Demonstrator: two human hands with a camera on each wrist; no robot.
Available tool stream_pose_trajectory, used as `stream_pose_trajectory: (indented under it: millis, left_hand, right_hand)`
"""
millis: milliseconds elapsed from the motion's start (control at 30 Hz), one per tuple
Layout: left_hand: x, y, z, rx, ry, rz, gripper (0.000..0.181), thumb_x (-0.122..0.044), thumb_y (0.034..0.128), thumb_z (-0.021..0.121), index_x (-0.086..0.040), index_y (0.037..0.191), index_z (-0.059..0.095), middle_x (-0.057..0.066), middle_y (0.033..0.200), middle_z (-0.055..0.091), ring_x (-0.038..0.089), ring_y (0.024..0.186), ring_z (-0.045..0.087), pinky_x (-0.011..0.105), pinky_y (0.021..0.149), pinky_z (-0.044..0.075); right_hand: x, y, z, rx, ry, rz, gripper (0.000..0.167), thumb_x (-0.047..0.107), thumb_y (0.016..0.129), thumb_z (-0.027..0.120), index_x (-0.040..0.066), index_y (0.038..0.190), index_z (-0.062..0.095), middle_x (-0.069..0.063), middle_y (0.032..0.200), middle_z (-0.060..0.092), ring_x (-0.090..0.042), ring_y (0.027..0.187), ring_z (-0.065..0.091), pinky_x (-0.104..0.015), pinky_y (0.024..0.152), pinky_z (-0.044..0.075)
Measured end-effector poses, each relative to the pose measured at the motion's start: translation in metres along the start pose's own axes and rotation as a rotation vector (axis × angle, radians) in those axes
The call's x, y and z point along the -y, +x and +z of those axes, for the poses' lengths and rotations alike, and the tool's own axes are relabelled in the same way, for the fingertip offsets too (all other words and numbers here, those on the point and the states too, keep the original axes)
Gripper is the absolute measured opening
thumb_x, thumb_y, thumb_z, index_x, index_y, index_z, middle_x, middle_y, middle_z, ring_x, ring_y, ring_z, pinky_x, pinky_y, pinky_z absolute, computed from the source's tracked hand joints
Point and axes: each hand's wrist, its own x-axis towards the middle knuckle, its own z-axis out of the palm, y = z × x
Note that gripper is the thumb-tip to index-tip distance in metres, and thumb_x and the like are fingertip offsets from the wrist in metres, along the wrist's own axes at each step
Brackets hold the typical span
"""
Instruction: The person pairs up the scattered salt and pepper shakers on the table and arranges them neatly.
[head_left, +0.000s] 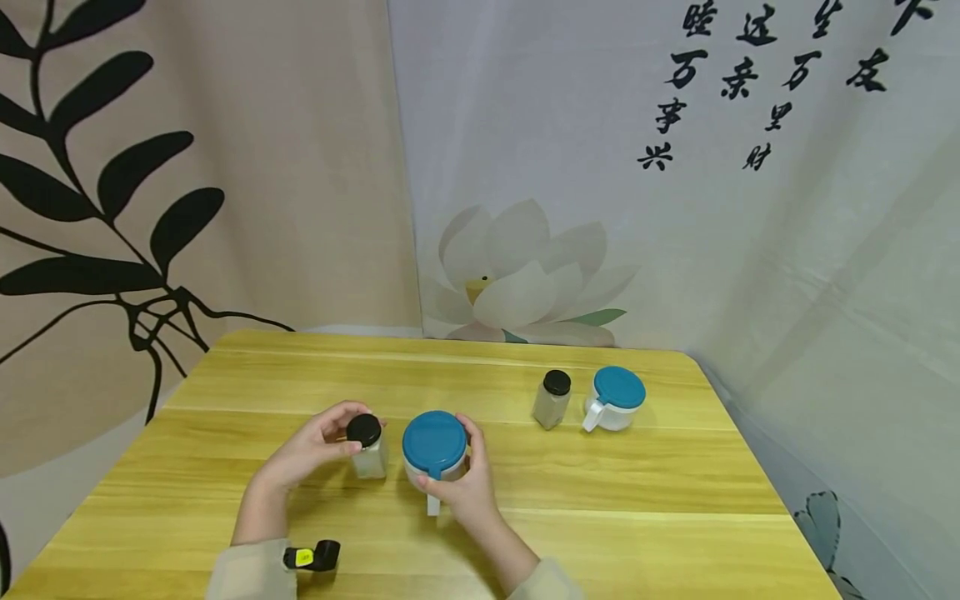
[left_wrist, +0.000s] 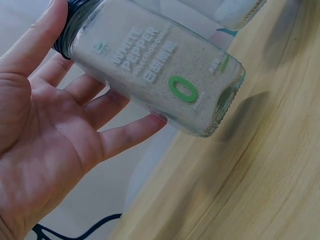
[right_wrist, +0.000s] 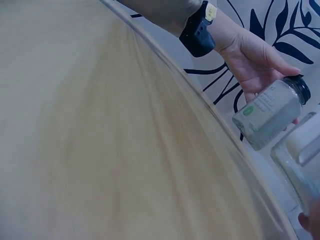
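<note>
Placement looks to us like the step in hand: a pepper jar (head_left: 370,461) and a blue-lidded container (head_left: 435,442) are side by side over the near middle of the wooden surface (head_left: 637,517), close together yet apart. We see the left hand (head_left: 315,446) pinching the jar by its black cap (head_left: 363,429), thumb opposite fingers, with the lower fingers spread along the glass; the right hand (head_left: 472,483) curls around the container, its thumb on the near side and fingers on the far right. From the wrist views we take the jar to be lifted, and probably the container too, though we cannot tell by how much. Next, we judge, the move calls for lowering both bases flat, then loosening the fingers without knocking the two together. We read the jar's long axis as close to vertical, cap uppermost, with its white pepper lettering turned to the left wrist camera. The container is squat, so we find no strong long axis; its lid faces up and its white handle (head_left: 433,505) points toward the person. Farther off to the right, we note a second jar (head_left: 551,408) standing cap up beside a second container (head_left: 619,386), whose handle points nearward and left.
</note>
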Motion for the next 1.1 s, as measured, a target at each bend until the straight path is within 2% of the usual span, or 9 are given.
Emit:
stream_pose_trajectory:
  millis: [67, 300, 700, 967, 1100]
  left_hand:
    - [0.000, -0.001, 0.000, -0.011, 0.011, -0.013, 0.039, 0.002, 0.0905, 0.061, 0.002, 0.127, 0.048, 0.023, 0.125, 0.057, 0.023, 0.108, 0.057, 0.033, 0.087, 0.044]
    - [0.001, -0.002, -0.001, -0.006, 0.016, -0.004, 0.038, 0.003, 0.0905, 0.061, 0.004, 0.126, 0.048, 0.023, 0.124, 0.058, 0.021, 0.106, 0.057, 0.031, 0.087, 0.044]
    - [0.007, -0.003, -0.005, 0.021, -0.012, -0.007, 0.038, 0.003, 0.0916, 0.059, 0.003, 0.128, 0.048, 0.027, 0.127, 0.055, 0.023, 0.111, 0.057, 0.030, 0.090, 0.044]
    - [0.009, -0.003, -0.006, 0.032, -0.012, 0.020, 0.036, 0.005, 0.0922, 0.057, 0.004, 0.127, 0.048, 0.024, 0.124, 0.057, 0.022, 0.103, 0.057, 0.033, 0.084, 0.046]
    - [0.011, -0.004, -0.006, 0.037, -0.016, 0.023, 0.036, 0.006, 0.0926, 0.056, 0.004, 0.128, 0.048, 0.020, 0.122, 0.058, 0.022, 0.101, 0.057, 0.033, 0.083, 0.045]
  right_hand:
    - [0.000, -0.001, 0.002, 0.000, -0.004, -0.007, 0.090, 0.005, 0.068, 0.085, 0.005, 0.142, 0.034, -0.012, 0.135, 0.046, -0.031, 0.121, 0.044, -0.053, 0.098, 0.031]
    - [-0.034, 0.006, 0.006, -0.013, -0.010, -0.046, 0.094, 0.006, 0.066, 0.087, 0.014, 0.143, 0.034, -0.006, 0.135, 0.046, -0.027, 0.119, 0.046, -0.051, 0.095, 0.036]
    - [-0.038, 0.006, 0.015, -0.045, -0.022, -0.028, 0.091, 0.012, 0.065, 0.088, 0.022, 0.141, 0.038, -0.004, 0.134, 0.049, -0.026, 0.120, 0.046, -0.052, 0.100, 0.031]
    - [-0.043, 0.007, 0.021, -0.061, -0.004, -0.014, 0.093, 0.011, 0.064, 0.089, 0.015, 0.141, 0.037, -0.002, 0.133, 0.050, -0.026, 0.120, 0.047, -0.051, 0.100, 0.031]
    - [-0.045, 0.007, 0.023, -0.071, -0.003, -0.007, 0.093, 0.011, 0.064, 0.089, 0.018, 0.142, 0.037, -0.002, 0.134, 0.049, -0.025, 0.121, 0.047, -0.052, 0.099, 0.032]
